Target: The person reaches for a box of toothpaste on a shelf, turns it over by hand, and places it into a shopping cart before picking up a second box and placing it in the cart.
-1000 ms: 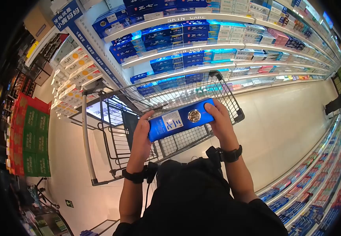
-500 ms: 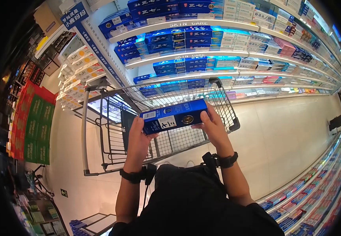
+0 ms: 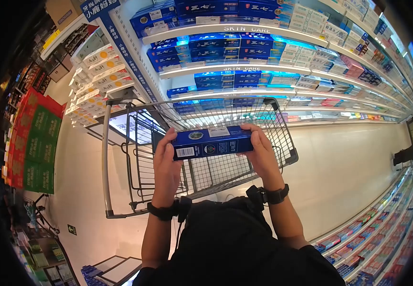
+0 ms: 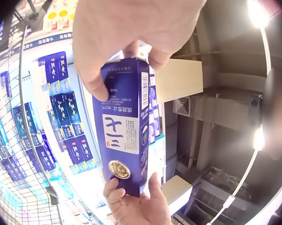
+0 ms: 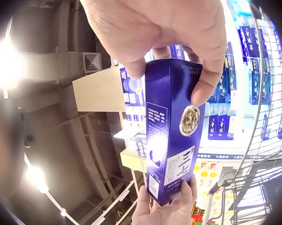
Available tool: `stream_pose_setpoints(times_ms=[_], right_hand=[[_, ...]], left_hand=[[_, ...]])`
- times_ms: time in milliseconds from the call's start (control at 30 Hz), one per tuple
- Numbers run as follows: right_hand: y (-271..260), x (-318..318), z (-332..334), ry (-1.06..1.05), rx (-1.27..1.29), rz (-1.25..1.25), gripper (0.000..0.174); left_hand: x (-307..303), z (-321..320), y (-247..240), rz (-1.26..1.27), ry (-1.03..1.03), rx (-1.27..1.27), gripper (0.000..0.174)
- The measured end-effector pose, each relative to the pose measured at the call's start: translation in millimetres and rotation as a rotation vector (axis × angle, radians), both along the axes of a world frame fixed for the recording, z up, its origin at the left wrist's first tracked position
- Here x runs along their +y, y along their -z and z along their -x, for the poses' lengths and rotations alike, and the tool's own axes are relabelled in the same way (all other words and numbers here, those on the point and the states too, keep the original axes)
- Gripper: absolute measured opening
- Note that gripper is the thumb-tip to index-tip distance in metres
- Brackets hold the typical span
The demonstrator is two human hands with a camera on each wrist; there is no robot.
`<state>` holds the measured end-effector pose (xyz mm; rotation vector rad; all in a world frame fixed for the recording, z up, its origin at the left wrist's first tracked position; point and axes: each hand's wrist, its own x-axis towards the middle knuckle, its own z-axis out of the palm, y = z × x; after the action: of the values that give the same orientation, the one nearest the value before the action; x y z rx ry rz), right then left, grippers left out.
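Observation:
A long dark-blue toothpaste box point(image 3: 213, 148) is held level between both hands, over the shopping cart. My left hand point(image 3: 165, 167) grips its left end, thumb on one face and fingers round the other side. The opposite end is gripped by my right hand point(image 3: 265, 159). Toward the head camera faces a side panel with a barcode and small print. In the left wrist view, the box point(image 4: 120, 131) shows its front with a white label and a gold round emblem. The right wrist view shows the box point(image 5: 166, 122) with the right hand's fingers around its end.
Under the hands stands a wire shopping cart point(image 3: 282, 136). Shelves of blue and white boxes point(image 3: 213, 50) rise behind it, next to stacked white boxes point(image 3: 104, 66). A red-and-green display point(image 3: 35, 138) stands left; another shelf point(image 3: 382, 229) runs along the lower right.
Both hands have turned the toothpaste box about its length. Its emblem-and-label front faced the head camera before; the barcode panel faces it now. Both hands keep hold of the ends.

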<state>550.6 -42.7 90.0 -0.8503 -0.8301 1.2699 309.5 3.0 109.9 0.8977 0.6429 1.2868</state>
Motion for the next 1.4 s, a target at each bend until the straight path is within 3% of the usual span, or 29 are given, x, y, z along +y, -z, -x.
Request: stream_pose_setpoints(times_ms=[233, 400, 533, 733, 1100, 1300, 1333, 1400], right_hand=[[-1, 10, 19, 0.159, -0.151, -0.026, 0.034], [1, 17, 24, 0.209, -0.262, -0.045, 0.066], [-8, 22, 32, 0.165, -0.134, -0.02, 0.074], [9, 30, 37, 0.171, -0.178, 0.0, 0.072], [13, 32, 46, 0.165, -0.195, 0.018, 0.067], [12, 33, 48, 0.188, -0.196, 0.004, 0.062], [12, 34, 48, 0.191, -0.197, 0.002, 0.062], [6, 32, 48, 0.195, -0.234, 0.008, 0.062]], left_hand=[[23, 17, 13, -0.004, 0.08, -0.042, 0.05], [30, 24, 22, 0.118, 0.104, -0.076, 0.057], [33, 27, 18, 0.138, 0.108, -0.031, 0.055], [44, 31, 30, 0.066, 0.08, 0.165, 0.049], [49, 33, 25, 0.171, 0.07, 0.033, 0.042], [47, 23, 14, 0.013, -0.003, 0.454, 0.07], [50, 22, 16, 0.005, -0.005, 0.423, 0.085], [50, 21, 18, -0.045, 0.001, 0.429, 0.089]])
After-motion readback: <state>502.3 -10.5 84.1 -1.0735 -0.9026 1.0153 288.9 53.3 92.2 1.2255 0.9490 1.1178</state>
